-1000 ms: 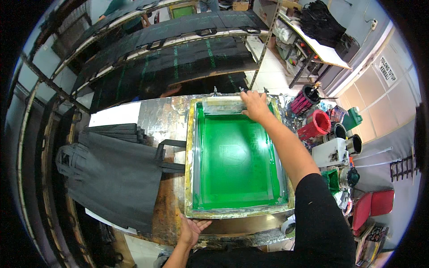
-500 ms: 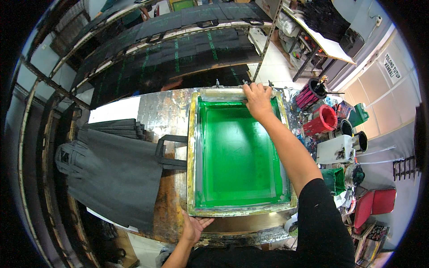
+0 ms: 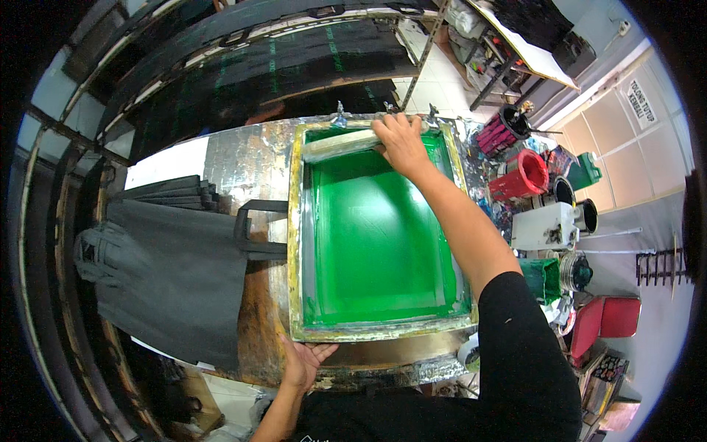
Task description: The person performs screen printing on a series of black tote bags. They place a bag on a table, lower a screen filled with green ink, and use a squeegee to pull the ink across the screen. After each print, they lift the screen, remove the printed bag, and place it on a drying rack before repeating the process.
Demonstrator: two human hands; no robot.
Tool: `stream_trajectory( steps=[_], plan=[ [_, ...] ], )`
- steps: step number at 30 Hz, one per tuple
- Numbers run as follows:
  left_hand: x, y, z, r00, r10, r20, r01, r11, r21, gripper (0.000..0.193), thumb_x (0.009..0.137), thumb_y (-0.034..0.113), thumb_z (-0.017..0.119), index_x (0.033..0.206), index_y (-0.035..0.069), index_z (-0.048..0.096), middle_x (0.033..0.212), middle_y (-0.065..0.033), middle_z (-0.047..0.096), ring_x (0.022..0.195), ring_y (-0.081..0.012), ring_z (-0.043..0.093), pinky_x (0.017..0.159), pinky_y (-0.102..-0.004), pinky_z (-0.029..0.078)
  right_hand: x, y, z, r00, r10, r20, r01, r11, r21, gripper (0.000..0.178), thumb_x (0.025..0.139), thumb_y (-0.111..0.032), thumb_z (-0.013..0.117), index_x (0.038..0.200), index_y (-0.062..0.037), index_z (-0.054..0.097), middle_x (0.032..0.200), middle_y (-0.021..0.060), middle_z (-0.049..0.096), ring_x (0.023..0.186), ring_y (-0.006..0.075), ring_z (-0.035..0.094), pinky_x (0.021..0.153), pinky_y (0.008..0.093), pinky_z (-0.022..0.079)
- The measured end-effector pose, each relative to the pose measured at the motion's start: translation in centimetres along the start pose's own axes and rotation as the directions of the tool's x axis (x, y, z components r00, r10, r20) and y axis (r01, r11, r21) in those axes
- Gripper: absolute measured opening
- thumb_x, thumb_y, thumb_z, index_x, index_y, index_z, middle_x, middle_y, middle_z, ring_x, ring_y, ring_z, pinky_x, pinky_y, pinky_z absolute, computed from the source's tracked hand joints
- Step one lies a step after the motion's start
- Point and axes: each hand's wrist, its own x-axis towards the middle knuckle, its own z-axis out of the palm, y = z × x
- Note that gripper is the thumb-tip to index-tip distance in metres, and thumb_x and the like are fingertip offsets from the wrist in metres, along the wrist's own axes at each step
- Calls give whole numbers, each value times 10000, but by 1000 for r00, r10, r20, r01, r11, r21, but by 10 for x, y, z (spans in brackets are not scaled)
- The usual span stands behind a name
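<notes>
A screen-printing frame (image 3: pixel 297 243) with a worn, yellow-stained rim lies on the table, its mesh (image 3: pixel 375 236) bright green. Near the frame's far end, my right hand (image 3: pixel 402 141) grips a pale squeegee (image 3: pixel 339 146) from above, fingers closed over its upper edge. The squeegee slants across the inside of the frame; its lower edge is hard to make out. My left hand (image 3: pixel 303 362) is at the frame's near left corner, palm up and fingers spread, fingertips against or just under the rim. Left of the frame lies a dark grey fabric bag (image 3: pixel 177 269), its handle (image 3: pixel 254 228) reaching the frame's side.
Folded dark bags (image 3: pixel 173 193) are stacked beyond the grey bag. Metal clamps (image 3: pixel 339 112) stand at the table's far edge. To the right are a red bucket (image 3: pixel 524 175), a white container (image 3: pixel 545 226) and other paint pots. Racks with dark fabric pieces (image 3: pixel 280 70) stand behind.
The squeegee has come off the far rim and now slants inside the frame, in my right hand. My left hand stays at the near corner. The whole view has shifted slightly.
</notes>
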Motion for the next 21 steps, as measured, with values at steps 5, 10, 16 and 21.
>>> stream_trajectory(
  steps=[5,10,16,21],
  plan=[
    [2,-4,-12,999,10,33,-10,1000,-11,1200,910,946,285,1688,57,74,1637,-236,385,1403,-433,539,1133,-549,499,-20,5,-21,978,-165,124,155,984,88,606,741,-205,894,1265,-215,589,1168,46,628,1174,295,578,969,538,399],
    [0,-1,-7,999,45,15,-45,999,0,1169,923,937,293,1679,55,163,1583,-242,463,1366,-400,579,1136,-523,499,-89,-45,-83,972,-67,226,57,997,48,488,808,-114,788,1259,-180,613,1176,72,650,1160,307,598,992,565,403],
    [10,-11,-7,995,95,12,-94,995,-42,1123,960,896,302,1656,19,204,1568,-284,460,1345,-415,592,1111,-525,528,-215,-130,-175,969,61,240,-79,994,69,310,887,-99,651,1184,-184,638,1027,63,637,1026,269,600,885,526,398],
    [23,-13,-11,998,-15,-57,15,1000,1,1231,890,963,332,1669,23,179,1549,-335,450,1334,-450,591,1109,-526,526,-244,-147,-189,948,109,299,-136,988,69,381,796,-91,753,1149,-161,627,1057,68,614,1057,282,582,936,528,393]
  ],
)
